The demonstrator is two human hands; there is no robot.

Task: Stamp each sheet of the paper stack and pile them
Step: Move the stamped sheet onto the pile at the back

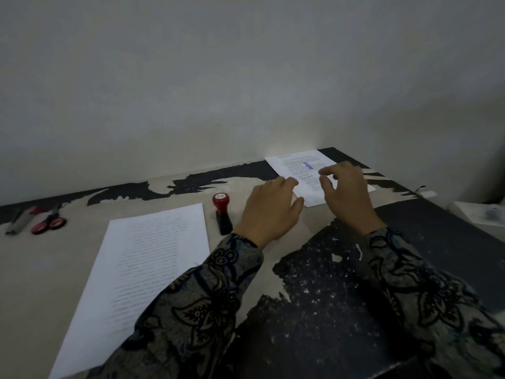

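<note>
From the head view we see a worn table (314, 285), its black coating peeled away in wide patches to a pale underlayer, pushed against a plain pale wall (246, 77).

At the near left lies the paper stack (142, 272), covered in lines of print too blurred for us to read. Just right of its far corner a stamp (222, 213) with a red cap and a black base lies tipped on the table.

At the far right a stamped sheet (297, 166) lies flat near the wall. It carries a blue stamp mark across its printed text; we cannot make out the word.

Our left hand (273, 212) hovers at the sheet's left edge with fingers loosely curled, and we cannot tell if it touches the paper. Our right hand (345, 191) is above the sheet's right part, fingers bent and spread, thumb apart from them, gripping nothing. Both arms wear dark floral-patterned sleeves (207, 305).

At the far left edge we see scissors (47, 221) with red handles beside a grey marker (20, 220).
</note>
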